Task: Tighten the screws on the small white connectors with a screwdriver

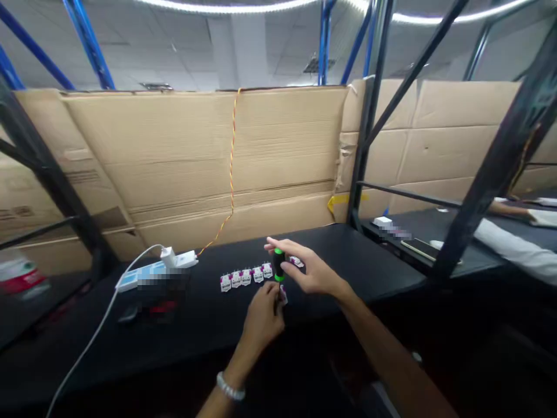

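A blurred plastic bottle point(24, 280) with a red label stands at far left, its contents unclear; a power strip point(148, 271) holds 1 white adapter point(167, 257). Near the front edge of the black tabletop point(342, 258), the right hand point(311, 270) grips an upright green-and-black screwdriver point(279, 265). The left hand point(262, 313) curls at its shaft beside 1 white-and-purple module point(284, 295); whether it grips that, I cannot tell. 5 similar modules point(246, 277) line up beyond. Bare tabletop runs rightward to the rack post point(369, 128), with cardboard point(291, 151) behind.
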Available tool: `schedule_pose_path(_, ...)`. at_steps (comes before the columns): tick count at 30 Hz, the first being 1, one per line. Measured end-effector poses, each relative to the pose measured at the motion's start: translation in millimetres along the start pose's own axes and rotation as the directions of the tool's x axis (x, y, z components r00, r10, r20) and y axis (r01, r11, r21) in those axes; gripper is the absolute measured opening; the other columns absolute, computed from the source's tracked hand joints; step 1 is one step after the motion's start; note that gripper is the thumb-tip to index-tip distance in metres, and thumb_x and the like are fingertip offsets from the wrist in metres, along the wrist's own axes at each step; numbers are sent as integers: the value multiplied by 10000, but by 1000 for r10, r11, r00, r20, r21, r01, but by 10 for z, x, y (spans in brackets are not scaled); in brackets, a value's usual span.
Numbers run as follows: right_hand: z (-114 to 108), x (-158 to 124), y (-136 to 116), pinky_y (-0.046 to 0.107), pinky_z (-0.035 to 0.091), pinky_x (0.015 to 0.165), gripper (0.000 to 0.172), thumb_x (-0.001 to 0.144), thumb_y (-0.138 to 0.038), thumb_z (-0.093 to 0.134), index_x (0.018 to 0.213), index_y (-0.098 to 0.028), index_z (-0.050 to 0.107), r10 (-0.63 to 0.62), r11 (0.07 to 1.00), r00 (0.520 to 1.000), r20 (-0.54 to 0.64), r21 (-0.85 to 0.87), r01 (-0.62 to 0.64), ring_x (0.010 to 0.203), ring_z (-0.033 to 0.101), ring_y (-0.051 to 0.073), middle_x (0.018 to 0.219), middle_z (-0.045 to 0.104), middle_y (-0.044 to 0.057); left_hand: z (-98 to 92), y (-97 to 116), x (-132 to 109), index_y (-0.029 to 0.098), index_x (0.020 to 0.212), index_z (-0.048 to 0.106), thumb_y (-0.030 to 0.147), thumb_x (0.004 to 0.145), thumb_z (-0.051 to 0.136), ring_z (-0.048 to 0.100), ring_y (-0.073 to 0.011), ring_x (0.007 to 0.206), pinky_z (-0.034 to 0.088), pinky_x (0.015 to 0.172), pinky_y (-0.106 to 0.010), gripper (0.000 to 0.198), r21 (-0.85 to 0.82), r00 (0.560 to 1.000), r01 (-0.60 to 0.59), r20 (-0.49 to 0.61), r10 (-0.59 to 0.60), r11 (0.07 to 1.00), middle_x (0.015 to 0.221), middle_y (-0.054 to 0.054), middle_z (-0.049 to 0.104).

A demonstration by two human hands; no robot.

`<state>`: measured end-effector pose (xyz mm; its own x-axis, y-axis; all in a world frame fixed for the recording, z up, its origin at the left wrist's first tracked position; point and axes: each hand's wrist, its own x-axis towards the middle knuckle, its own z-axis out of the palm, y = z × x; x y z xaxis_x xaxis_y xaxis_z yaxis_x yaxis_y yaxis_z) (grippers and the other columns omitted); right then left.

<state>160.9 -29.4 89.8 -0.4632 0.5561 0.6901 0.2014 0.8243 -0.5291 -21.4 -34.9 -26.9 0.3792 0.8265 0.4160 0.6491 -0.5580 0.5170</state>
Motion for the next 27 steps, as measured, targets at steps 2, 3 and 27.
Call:
schedule_pose_path(2,22,5,17,395,552,1012,507,991,-188,627,1491,-270,606,2,999,998,-59,-43,-4,1081,671,217,1196,698,75,5,4,-1,215,947,588,40,896,515,639,-255,1038,532,955,-398,197,11,1000,6,2,-6,1000,1110,-83,654)
schedule_pose_path(3,36,8,31,380,568,960,456,973,-233,689,1427,-261,662,10,996,995,-99,-85,-18,1000,672,211,1118,692,67,7,4,-1,216,958,588,44,901,515,637,-258,1049,530,966,-405,195,13,1000,10,2,-10,1000,1119,-84,653)
schedule_pose_path(27,36,-26,105,341,587,824,376,944,-331,763,1314,-270,733,-3,990,983,-185,-138,-23,891,635,197,1045,668,60,-12,47,3,231,929,559,39,890,515,644,-251,1017,525,934,-377,201,48,1000,19,3,-19,999,1071,-65,647)
